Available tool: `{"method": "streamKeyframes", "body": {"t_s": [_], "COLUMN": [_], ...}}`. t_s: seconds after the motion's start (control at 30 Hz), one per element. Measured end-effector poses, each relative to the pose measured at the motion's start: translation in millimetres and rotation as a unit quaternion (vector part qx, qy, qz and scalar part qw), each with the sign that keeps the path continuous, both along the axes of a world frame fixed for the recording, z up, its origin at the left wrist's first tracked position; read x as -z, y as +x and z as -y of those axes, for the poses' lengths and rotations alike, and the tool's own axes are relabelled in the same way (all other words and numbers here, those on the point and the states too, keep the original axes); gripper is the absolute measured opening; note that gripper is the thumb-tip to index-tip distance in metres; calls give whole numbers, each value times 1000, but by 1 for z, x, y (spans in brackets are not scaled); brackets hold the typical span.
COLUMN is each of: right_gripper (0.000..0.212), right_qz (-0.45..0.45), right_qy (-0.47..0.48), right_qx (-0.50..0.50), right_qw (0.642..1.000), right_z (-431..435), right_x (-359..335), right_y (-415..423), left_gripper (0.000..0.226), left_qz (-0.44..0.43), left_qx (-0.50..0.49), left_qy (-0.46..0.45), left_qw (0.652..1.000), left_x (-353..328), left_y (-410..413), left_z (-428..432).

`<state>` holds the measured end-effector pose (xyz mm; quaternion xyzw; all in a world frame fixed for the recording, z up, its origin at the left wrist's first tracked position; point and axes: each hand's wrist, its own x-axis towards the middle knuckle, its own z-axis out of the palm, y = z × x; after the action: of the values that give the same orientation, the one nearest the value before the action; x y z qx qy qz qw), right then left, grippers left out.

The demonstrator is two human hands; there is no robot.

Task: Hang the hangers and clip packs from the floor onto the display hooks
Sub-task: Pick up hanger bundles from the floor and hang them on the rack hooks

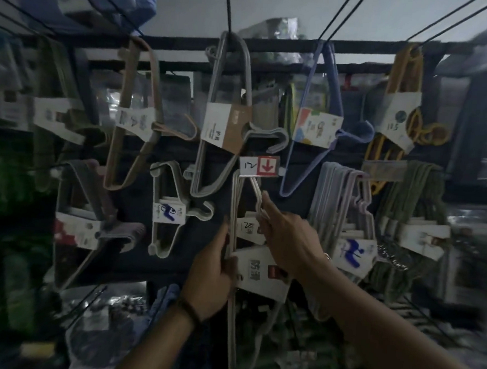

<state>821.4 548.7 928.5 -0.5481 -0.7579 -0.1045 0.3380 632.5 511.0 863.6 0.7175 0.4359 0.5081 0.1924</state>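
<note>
Left hand: the left hand is wrapped round the left edge of the white hanger pack, fingers curled onto the wires beside its paper sleeve – a firm hold, no gap showing.
Right hand: the right hand is up higher, thumb and fingers nipped tight on the pack's thin wires, index finger pointing straight up along them.
The pack: it's held upright in front of the dark display panel, centre frame, with its top wires reaching up to just under the price tag – a white "12" beside a red down-arrow. Whether the wires are over a hook up there, I cannot tell; the tag covers that spot.
Above: a grey hanger pack hangs from the top rail, its lower end just left of the price tag.
Left of the action: a tan hanger pack up high, and below it a pale grey pack with a blue scribble on its card.
Right of the action: a blue hanger on the rail, a yellow pack beyond it, and lower down a pale pack next to the green hangers.
Wrist: a dark band on the left wrist.
Light: dim and blurred.
</note>
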Motion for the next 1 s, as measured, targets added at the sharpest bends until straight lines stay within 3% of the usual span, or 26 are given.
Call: {"method": "streamKeyframes", "body": {"t_s": [0.3,0.47,0.6,0.73,0.83,1.0], "right_gripper": [66,64,45,43,48,19], "right_qz": [-26,-46,-78,-102,-92,-62], "right_qy": [130,98,60,34,-2,-60], "right_qx": [0,16,8,-13,28,73], "right_qw": [991,994,995,994,995,994], "right_z": [-17,-36,-68,-102,-121,-149], "right_x": [25,27,18,17,11,7], "right_y": [16,9,0,-8,-13,-20], "left_gripper": [68,73,78,98,115,127], "left_qz": [-17,-41,-67,-172,-248,-270], "left_qx": [62,16,-3,-26,-68,-95], "left_qy": [72,65,45,7,-31,-75], "left_qw": [995,997,997,985,966,955], "left_x": [0,7,-1,-5,-4,-2], "left_y": [-1,-2,-2,4,13,26], "left_z": [-12,-36,-56,-82,-106,-145]}}
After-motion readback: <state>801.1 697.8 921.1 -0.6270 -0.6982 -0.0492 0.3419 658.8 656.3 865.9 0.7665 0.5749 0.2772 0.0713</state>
